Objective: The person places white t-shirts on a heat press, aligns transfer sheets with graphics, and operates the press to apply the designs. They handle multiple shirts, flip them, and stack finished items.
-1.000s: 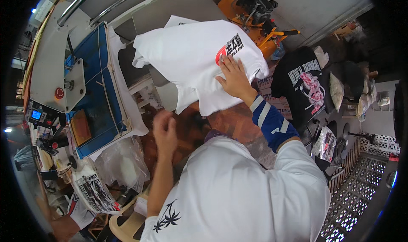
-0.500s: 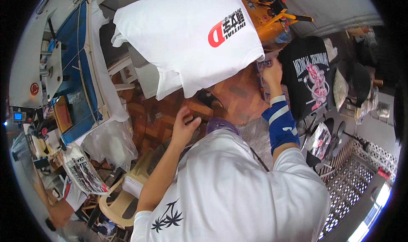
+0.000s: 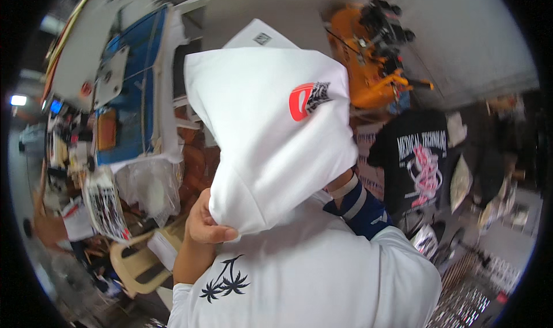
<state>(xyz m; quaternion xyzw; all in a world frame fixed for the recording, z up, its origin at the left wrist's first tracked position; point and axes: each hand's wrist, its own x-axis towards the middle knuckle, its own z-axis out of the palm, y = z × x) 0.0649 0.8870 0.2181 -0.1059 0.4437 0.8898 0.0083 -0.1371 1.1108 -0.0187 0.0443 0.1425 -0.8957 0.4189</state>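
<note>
A white T-shirt [image 3: 271,126] with a red and black print [image 3: 309,100] hangs bunched in front of my chest. At its lower left edge my left hand [image 3: 207,221] is closed, pinching the fabric between thumb and fingers. My right hand [image 3: 341,183] is behind the shirt's right side; only a bit near the wrist shows, and its fingers are hidden. A blue sleeve with pale bands [image 3: 364,208] covers that forearm. Behind the top of the shirt, a white corner with a small dark mark [image 3: 262,38] sticks up.
On the left is a blue panel [image 3: 129,97] edged with white cloth. Below it stand a beige plastic chair [image 3: 124,270] and clear plastic wrapping [image 3: 151,189]. An orange machine [image 3: 357,57] sits far right, with a black printed T-shirt [image 3: 417,161] nearer. Another person [image 3: 57,224] is at far left.
The white T-shirt has come toward my chest, now folded and creased. My left hand, empty before, has closed on its edge. My right hand has drawn in behind the cloth.
</note>
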